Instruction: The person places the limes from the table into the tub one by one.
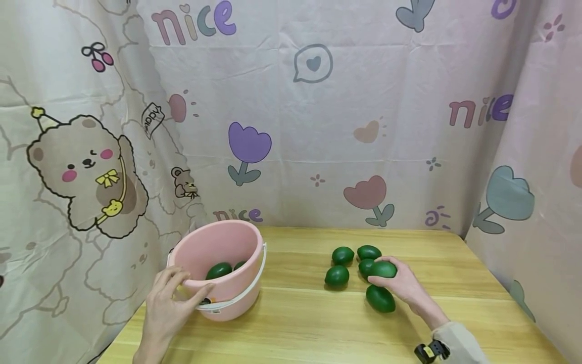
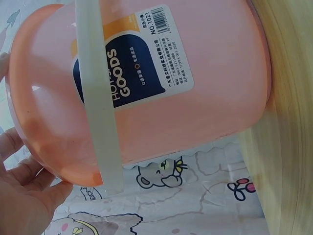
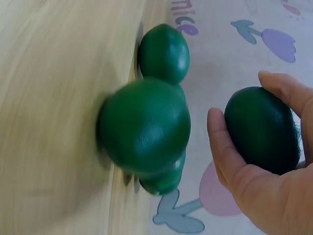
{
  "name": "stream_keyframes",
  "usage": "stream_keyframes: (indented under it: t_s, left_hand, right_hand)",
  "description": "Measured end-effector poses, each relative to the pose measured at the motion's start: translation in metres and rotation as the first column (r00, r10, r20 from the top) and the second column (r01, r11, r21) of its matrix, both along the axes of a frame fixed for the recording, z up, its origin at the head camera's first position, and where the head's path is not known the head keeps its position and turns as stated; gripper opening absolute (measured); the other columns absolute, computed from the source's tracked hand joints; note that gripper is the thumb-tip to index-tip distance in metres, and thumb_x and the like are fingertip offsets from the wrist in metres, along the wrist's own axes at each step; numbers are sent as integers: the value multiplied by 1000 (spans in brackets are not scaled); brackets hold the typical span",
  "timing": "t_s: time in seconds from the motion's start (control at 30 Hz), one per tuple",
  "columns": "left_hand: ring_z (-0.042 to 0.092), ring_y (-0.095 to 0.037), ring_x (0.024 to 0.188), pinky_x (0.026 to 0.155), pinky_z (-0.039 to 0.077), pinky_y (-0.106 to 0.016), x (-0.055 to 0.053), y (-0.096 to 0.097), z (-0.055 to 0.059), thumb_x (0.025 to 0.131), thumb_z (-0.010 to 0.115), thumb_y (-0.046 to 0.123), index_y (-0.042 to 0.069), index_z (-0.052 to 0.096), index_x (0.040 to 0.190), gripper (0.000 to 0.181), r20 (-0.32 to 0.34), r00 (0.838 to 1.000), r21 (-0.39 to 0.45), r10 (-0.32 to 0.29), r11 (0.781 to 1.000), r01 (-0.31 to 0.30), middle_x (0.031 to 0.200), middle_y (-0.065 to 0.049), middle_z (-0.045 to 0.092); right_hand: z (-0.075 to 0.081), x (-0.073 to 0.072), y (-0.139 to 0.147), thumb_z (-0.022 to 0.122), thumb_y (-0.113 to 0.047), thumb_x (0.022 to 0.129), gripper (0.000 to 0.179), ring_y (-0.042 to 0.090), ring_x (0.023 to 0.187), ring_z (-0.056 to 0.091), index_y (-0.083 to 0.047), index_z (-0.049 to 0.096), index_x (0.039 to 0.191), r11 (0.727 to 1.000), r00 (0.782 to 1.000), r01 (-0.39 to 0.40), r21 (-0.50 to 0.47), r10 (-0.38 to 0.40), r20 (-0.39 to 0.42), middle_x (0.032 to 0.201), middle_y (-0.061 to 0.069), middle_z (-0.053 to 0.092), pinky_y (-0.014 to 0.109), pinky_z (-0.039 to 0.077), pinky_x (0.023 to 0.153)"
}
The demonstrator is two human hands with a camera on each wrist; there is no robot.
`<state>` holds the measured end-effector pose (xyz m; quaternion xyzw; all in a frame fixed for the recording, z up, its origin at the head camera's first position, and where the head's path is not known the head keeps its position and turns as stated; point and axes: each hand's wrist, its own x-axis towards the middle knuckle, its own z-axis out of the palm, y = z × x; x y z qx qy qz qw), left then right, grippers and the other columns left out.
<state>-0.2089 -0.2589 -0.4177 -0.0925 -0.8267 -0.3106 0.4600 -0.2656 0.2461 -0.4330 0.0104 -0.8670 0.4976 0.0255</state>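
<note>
Table [image 1: 295, 323]: pale yellow, wood-grained. Around it, curtain [image 1: 291, 111]: light cloth at back and both sides, printed with tulips, hearts and "nice"; on the left side, from where I stand behind the person, a winking bear [image 1: 91, 172] in a party hat.

Right hand [image 1: 406, 285]: gripping one green fruit [image 1: 384, 270] between thumb and fingers, off the table and apart from the others in the right wrist view. Cuff [image 1: 456, 341]: pale, with a dark device [image 1: 431, 351] at the wrist.

Left hand [image 1: 165, 303]: holding the rim of the bucket, fingers over the edge, thumb against the outer wall.

Bucket [image 1: 236, 287]: one, pink, on the table, well to the left of the held fruit. White handle [image 2: 100, 122] hanging down the outside, crossing the label [image 2: 142, 93], which reads "GOODS" and "NO.1021". Inside, two fruits in sight [image 1: 219, 270], one mostly hidden by the bucket wall.

Loose fruits: five, dark green, on the table. Two on the left of the group [image 1: 337, 276]; two behind the held fruit [image 1: 369, 252], the nearer partly covered by it; one in front [image 1: 380, 298], close below the right hand.
</note>
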Motion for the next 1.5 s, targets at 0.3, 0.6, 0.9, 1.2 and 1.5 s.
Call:
stream_keyframes:
  t_s: [0.3, 0.6, 0.9, 1.2, 1.5]
  left_hand:
    - [48, -10, 103, 92, 25, 0, 0, 2, 1, 52, 96, 23, 8, 67, 83, 45, 18, 1000, -1, 2, 1000, -2, 98, -3, 61]
    - [48, -8, 103, 93, 25, 0, 0, 2, 1, 51, 96, 23, 9, 67, 82, 45, -6, 1000, 3, -6, 1000, 6, 98, -4, 61]
    - [48, -7, 102, 92, 26, 0, 0, 1, 1, 51, 96, 24, 9, 67, 81, 45, -31, 1000, 1, -6, 1000, 6, 97, -5, 61]
    - [48, -7, 102, 89, 28, -3, -1, 3, 1, 51, 96, 23, 10, 67, 81, 44, -2, 1000, -1, -3, 1000, 3, 97, -2, 61]
    - [47, -6, 102, 91, 26, -1, 1, 1, 0, 51, 96, 23, 10, 67, 82, 44, 29, 999, 5, 24, 1000, -24, 98, -3, 61]
  right_hand:
    - [0, -3, -24, 83, -24, 76, 51, 31, 101, 60, -19, 59, 122, 1000, 999, 2, 5, -2, -48, 129, 21, 53, 37, 51, 74]
    - [7, -10, -48, 85, -26, 75, 52, 30, 101, 61, -19, 61, 120, 998, 995, -43, -37, 39, -92, 129, 17, 52, 38, 52, 75]
    - [19, -12, -75, 84, -27, 76, 54, 29, 104, 60, -25, 60, 124, 994, 994, -76, -84, 69, -79, 127, 12, 56, 39, 52, 78]
    - [26, -12, -97, 83, -21, 78, 50, 27, 100, 61, -23, 60, 123, 973, 987, -140, -185, 121, -108, 126, 12, 56, 39, 53, 77]
    - [31, -17, -126, 81, -21, 80, 51, 24, 98, 62, -23, 58, 126, 955, 976, -205, -214, 181, -124, 124, 12, 57, 38, 52, 77]
